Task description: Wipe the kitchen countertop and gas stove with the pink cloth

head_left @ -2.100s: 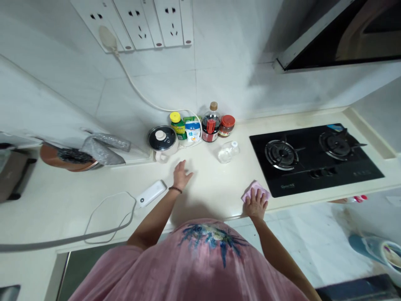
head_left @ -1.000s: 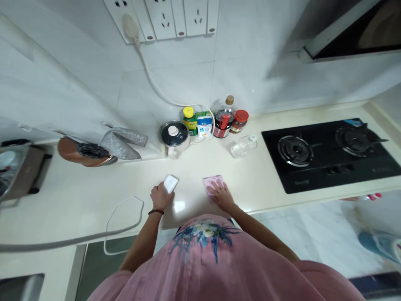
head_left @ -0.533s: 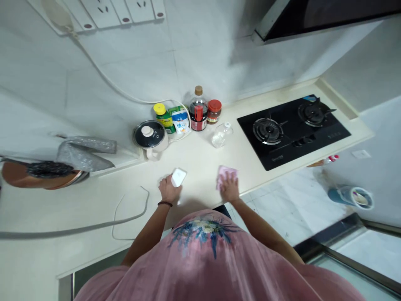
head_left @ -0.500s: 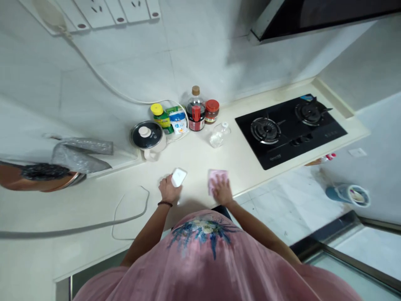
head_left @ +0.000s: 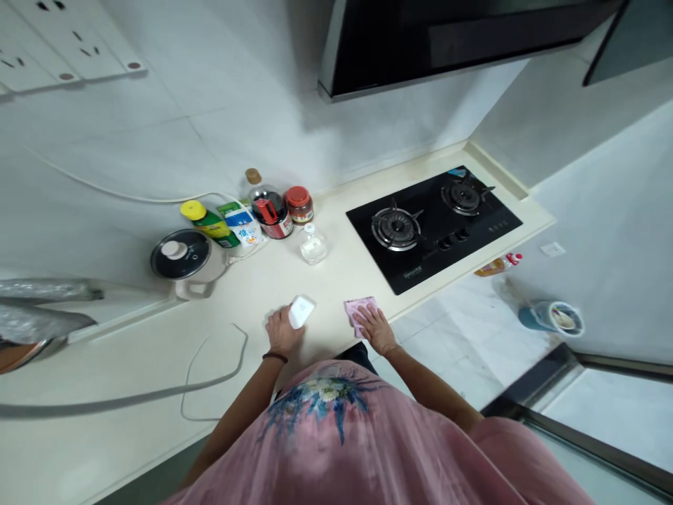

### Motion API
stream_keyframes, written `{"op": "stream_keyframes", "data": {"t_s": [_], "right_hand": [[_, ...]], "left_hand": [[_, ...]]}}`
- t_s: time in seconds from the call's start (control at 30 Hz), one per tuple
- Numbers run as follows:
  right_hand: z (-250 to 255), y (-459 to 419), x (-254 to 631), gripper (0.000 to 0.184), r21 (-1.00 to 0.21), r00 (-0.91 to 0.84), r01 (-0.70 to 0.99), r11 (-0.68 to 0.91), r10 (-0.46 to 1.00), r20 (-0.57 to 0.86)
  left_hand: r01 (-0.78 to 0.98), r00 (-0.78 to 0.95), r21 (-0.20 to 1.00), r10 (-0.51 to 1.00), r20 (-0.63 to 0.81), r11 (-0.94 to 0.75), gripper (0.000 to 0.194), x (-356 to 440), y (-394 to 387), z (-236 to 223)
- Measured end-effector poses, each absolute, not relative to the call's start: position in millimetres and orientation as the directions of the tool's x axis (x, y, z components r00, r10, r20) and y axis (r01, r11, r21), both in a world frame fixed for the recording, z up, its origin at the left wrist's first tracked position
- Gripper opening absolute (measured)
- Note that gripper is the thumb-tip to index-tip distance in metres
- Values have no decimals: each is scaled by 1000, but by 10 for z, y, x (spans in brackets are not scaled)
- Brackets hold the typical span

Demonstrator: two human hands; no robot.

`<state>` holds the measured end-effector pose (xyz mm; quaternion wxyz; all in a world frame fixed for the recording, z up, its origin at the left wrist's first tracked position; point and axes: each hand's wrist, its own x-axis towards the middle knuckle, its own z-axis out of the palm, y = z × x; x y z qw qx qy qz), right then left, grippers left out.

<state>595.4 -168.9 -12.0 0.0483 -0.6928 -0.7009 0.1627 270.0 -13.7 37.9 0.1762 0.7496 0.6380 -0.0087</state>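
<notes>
Hob (head_left: pixel 432 231), right of centre, is faced in glossy black glass. Smooth white plastic is seen on device (head_left: pixel 301 311) mid-frame, matt fabric on pink cloth (head_left: pixel 355 308). Countertop (head_left: pixel 331 277) is finished smooth. Crinkled shiny plastic noted on wrap (head_left: pixel 45 324), far left.

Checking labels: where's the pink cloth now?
In the head view, the pink cloth is on the counter just right of centre, partly under the right hand, left of the black stove.
</notes>
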Motion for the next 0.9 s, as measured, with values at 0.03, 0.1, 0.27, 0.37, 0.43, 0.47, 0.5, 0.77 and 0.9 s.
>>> {"op": "stream_keyframes", "data": {"t_s": [0.03, 0.1, 0.27, 0.37, 0.43, 0.47, 0.5, 0.77, 0.9], "right_hand": [[-148, -1721, 6170, 54, -298, -11, 954, -31, 991, -136], [-199, -1772, 6573, 53, -318, 23, 947, -46, 997, -78], [-250, -1894, 7380, 48, -437, 13, 899, 35, 994, 105], [-218, -1960, 7873, 47, -503, 110, 864, -8, 979, 174], [-172, -1938, 8247, 52, -548, 277, 826, -131, 941, 193], [-142, -1894, 8429, 57, -573, 410, 785, -237, 892, 193], [-111, -1825, 8591, 63, -596, 553, 721, -354, 812, 186], [-82, -935, 7995, 57, -606, 632, 666, -436, 761, 147], [-139, -799, 7245, 57, -368, 172, 910, -190, 982, -81]], "left_hand": [[962, 174, 247, 957, -230, -115, 73, 2800, -146, 382], [966, 161, 234, 962, -219, -109, 72, 3013, -159, 390], [978, 113, 197, 968, -224, -69, 73, 3478, -206, 428], [979, 63, 202, 976, -209, -20, 75, 3596, -266, 445], [977, 21, 212, 983, -182, 18, 77, 3603, -319, 444], [975, -3, 218, 986, -166, 40, 77, 3593, -346, 441], [973, -25, 225, 988, -153, 59, 76, 3577, -374, 436], [947, -32, 317, 998, -55, 48, 72, 3627, -379, 453], [924, 77, 379, 996, -54, -51, 70, 3918, -192, 547]]}}
